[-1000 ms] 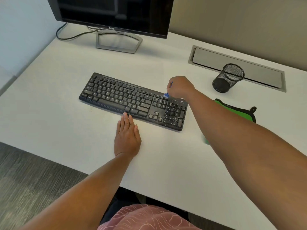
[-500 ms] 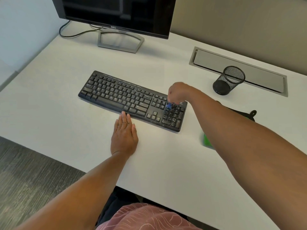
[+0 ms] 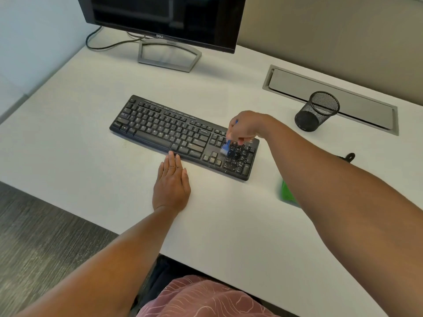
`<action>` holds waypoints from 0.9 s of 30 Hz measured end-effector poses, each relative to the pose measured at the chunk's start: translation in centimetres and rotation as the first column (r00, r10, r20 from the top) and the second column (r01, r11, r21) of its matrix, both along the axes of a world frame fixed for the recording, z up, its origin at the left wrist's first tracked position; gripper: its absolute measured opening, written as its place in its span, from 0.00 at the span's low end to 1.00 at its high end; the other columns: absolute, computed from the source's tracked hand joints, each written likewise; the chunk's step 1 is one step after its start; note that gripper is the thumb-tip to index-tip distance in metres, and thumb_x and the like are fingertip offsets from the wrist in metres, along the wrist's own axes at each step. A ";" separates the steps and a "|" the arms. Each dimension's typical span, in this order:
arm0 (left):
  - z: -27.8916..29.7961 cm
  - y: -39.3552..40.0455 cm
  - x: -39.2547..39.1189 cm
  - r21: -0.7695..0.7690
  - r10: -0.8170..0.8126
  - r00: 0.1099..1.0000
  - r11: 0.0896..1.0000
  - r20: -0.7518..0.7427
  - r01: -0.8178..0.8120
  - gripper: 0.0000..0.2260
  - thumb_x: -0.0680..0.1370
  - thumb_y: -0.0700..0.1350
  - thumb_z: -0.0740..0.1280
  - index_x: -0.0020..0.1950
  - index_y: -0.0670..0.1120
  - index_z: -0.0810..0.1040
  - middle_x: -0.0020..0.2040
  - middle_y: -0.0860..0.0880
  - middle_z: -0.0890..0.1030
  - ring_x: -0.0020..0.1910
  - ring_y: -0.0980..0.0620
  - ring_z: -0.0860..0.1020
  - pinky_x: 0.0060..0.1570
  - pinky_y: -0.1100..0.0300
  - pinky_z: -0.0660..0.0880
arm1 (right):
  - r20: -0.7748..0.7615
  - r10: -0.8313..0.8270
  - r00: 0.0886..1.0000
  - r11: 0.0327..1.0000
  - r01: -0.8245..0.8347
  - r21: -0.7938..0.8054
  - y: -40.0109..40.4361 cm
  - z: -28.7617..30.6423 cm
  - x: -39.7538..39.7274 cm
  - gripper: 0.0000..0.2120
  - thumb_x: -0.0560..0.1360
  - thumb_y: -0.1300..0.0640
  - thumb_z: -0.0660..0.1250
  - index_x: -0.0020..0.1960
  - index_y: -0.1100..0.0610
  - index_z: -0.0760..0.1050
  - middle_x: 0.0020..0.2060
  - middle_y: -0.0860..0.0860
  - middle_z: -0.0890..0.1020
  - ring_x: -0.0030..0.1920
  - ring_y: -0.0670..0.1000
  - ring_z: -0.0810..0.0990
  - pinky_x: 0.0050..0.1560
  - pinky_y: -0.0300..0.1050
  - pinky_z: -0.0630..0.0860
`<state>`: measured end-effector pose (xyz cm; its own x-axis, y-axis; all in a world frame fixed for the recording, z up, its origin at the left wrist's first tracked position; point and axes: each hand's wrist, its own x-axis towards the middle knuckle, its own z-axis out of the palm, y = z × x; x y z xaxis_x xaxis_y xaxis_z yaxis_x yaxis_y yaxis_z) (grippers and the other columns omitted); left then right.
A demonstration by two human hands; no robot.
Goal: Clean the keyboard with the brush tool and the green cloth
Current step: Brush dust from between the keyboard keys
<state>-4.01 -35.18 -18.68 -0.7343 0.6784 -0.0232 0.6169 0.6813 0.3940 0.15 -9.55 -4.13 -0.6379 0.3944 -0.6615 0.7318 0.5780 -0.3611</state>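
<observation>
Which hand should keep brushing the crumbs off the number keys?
The right hand. It already grips the blue brush, with the bristles at the speckled number pad of the keyboard. The left hand lies flat on the desk, fingertips at the keyboard's front edge.

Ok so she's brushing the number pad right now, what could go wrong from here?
Pale specks on the number pad of the keyboard could get flicked onto the desk or the cleaner keys as the right hand works the brush. The left hand only touches the front edge, so the keyboard might slide. The green cloth lies under the right forearm and could get dragged.
</observation>
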 end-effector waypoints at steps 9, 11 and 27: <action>-0.2 0.0 0.0 -0.008 -0.001 1.000 1.000 -0.007 0.001 0.25 0.86 0.48 0.46 0.82 0.41 0.49 0.83 0.44 0.48 0.82 0.50 0.45 0.78 0.60 0.38 | -0.081 -0.205 0.975 0.973 0.212 0.091 -0.8 -1.2 -0.8 0.07 0.72 0.64 0.60 0.36 0.61 0.73 0.34 0.55 0.79 0.29 0.50 0.73 0.29 0.39 0.65; -0.2 0.0 -0.1 -0.006 -0.001 1.000 1.000 -0.004 0.001 0.25 0.86 0.48 0.46 0.82 0.41 0.49 0.83 0.44 0.48 0.82 0.50 0.45 0.78 0.60 0.38 | -0.076 -0.282 0.956 0.959 0.278 -0.052 -0.9 -1.1 -1.1 0.07 0.73 0.64 0.62 0.38 0.62 0.76 0.30 0.55 0.79 0.26 0.48 0.73 0.27 0.38 0.64; -0.1 -0.1 0.0 0.017 -0.001 1.000 1.000 0.019 0.001 0.25 0.86 0.49 0.44 0.82 0.43 0.51 0.83 0.45 0.49 0.82 0.50 0.46 0.79 0.58 0.41 | -0.294 -0.050 0.955 0.994 0.077 0.083 -1.7 -1.9 -3.6 0.09 0.76 0.63 0.62 0.52 0.63 0.79 0.45 0.52 0.79 0.42 0.49 0.78 0.38 0.42 0.76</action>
<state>-4.01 -35.29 -18.75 -0.7331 0.6796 -0.0260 0.6099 0.6738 0.4172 -3.48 -11.26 -6.04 -0.7688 0.4911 -0.4097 0.6394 0.5745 -0.5110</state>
